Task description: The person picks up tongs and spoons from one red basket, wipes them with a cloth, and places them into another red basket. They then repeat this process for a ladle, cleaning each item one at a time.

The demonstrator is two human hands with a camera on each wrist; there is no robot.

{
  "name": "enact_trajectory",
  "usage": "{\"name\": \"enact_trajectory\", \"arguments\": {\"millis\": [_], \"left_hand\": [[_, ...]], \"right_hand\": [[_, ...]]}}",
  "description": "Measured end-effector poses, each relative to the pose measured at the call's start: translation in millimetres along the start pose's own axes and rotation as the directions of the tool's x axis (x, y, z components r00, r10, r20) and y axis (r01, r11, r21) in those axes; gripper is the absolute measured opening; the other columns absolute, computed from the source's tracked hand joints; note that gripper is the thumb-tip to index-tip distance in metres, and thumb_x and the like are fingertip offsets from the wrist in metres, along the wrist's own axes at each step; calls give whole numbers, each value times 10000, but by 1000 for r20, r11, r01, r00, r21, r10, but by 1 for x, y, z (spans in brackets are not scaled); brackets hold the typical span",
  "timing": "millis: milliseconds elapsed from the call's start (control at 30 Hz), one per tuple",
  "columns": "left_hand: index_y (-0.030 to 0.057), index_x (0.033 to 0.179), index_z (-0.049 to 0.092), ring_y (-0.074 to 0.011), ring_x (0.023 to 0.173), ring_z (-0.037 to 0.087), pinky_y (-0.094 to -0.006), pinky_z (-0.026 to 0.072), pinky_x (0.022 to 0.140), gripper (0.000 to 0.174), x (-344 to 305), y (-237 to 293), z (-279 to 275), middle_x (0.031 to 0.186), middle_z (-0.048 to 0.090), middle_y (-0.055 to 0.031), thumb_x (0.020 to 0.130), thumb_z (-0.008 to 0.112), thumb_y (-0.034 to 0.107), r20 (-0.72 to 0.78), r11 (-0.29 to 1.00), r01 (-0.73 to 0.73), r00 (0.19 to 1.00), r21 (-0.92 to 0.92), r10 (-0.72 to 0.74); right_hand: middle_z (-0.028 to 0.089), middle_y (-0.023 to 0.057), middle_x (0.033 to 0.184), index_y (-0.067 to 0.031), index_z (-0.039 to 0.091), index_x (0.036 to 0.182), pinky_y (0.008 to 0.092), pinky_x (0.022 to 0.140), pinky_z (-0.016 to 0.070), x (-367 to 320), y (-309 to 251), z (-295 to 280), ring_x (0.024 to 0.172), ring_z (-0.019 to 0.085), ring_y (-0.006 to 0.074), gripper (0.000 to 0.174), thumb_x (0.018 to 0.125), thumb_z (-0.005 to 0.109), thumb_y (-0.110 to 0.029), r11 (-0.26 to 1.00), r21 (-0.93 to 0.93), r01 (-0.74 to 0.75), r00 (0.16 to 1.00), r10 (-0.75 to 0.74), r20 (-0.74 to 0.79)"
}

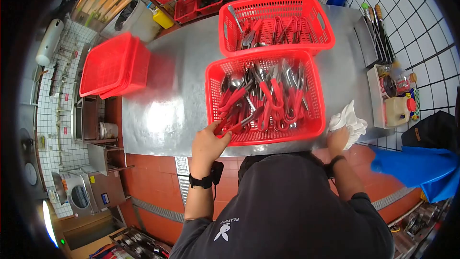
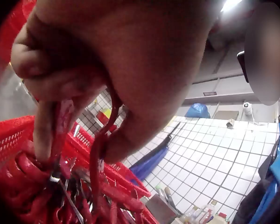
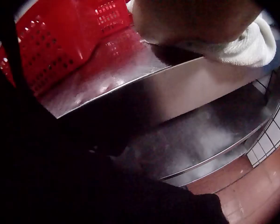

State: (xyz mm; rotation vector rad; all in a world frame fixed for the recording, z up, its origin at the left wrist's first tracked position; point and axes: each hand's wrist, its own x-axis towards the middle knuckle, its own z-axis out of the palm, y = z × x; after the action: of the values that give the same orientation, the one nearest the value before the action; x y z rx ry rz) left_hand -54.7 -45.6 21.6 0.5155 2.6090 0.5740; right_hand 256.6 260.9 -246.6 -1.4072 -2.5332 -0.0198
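Note:
Red-handled tongs [image 1: 242, 123] are in my left hand [image 1: 208, 144], at the near left corner of the closer red basket [image 1: 209, 97]. In the left wrist view, thumb and fingers are around their red handles [image 2: 97, 158], above the pile. Many more metal tongs with red grips [image 1: 275, 93] lie heaped in that basket. At the table's near edge, right of the basket, my right hand [image 1: 338, 140] grips a bunched white cloth [image 1: 352, 123]. The right wrist view shows the cloth [image 3: 254, 46] beyond the hand, its fingers mostly hidden.
A second red basket [image 1: 325, 38] with fewer utensils stands behind the first on the steel table [image 1: 167, 81]. Stacked red baskets [image 1: 115, 67] sit at the left edge. Along the right wall are a knife rack [image 1: 366, 43] and a white bin [image 1: 376, 98] of bottles.

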Motion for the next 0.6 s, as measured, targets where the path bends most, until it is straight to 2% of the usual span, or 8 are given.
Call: {"name": "enact_trajectory", "arguments": {"millis": [167, 233, 300, 367, 433, 533, 600], "left_hand": [[20, 1246, 655, -363, 1018, 687, -421, 530, 892, 608, 11, 13, 8, 1060, 714, -225, 791, 714, 419, 74, 993, 4, 997, 121, -13], [52, 1258, 654, -362, 1033, 677, -436, 527, 900, 607, 17, 18, 11, 1072, 714, -208, 796, 693, 444, 109, 988, -7, 994, 151, -10], [84, 1269, 653, -361, 1048, 667, -450, 524, 908, 607, 24, 20, 17, 1083, 714, -191, 801, 671, 469, 143, 983, -17, 990, 183, -9], [14, 1244, 651, -364, 1024, 679, -426, 527, 893, 601, 32, 17, 28, 1073, 712, -215, 802, 710, 416, 98, 982, -54, 995, 179, 36], [10, 1237, 653, -364, 1027, 678, -423, 527, 896, 584, 39, 13, 35, 1080, 709, -218, 807, 709, 402, 84, 986, -47, 996, 158, 34], [6, 1221, 659, -362, 1038, 677, -418, 526, 904, 557, 40, 18, 35, 1092, 707, -217, 815, 711, 384, 68, 990, -22, 998, 138, 13], [4, 1214, 662, -360, 1046, 676, -415, 526, 908, 548, 39, 18, 34, 1098, 707, -215, 818, 713, 379, 67, 990, -3, 998, 144, -7]], "right_hand": [[576, 158, 1073, -14, 583, 1125, 467, 919, 431, 0, 0, 3, 1042, 548, 362, 508, 675, 759, -169, 998, -1, -57, 996, 56, 63], [578, 162, 1083, -17, 589, 1119, 464, 933, 428, -1, 2, 2, 1057, 547, 366, 509, 667, 759, -178, 1000, 16, -2, 1000, 2, -16], [582, 168, 1090, -17, 593, 1112, 468, 938, 429, -1, 0, 0, 1060, 548, 371, 503, 665, 759, -178, 999, 28, -16, 1000, 16, -10], [585, 173, 1096, -16, 598, 1105, 471, 942, 430, -1, 0, 2, 1063, 549, 375, 498, 663, 759, -177, 999, 41, -32, 999, 32, -2], [591, 182, 1103, -12, 605, 1102, 484, 940, 433, -4, 3, 7, 1059, 551, 387, 489, 667, 755, -179, 1000, 24, 10, 998, -9, -59], [596, 186, 1101, -6, 607, 1106, 493, 935, 436, -1, 1, 2, 1052, 553, 394, 489, 669, 751, -173, 999, 46, -20, 1000, 20, 6], [594, 184, 1097, -8, 606, 1110, 491, 932, 436, -1, 1, 4, 1051, 551, 393, 493, 668, 750, -170, 999, 37, 5, 1000, -4, -24]]}}
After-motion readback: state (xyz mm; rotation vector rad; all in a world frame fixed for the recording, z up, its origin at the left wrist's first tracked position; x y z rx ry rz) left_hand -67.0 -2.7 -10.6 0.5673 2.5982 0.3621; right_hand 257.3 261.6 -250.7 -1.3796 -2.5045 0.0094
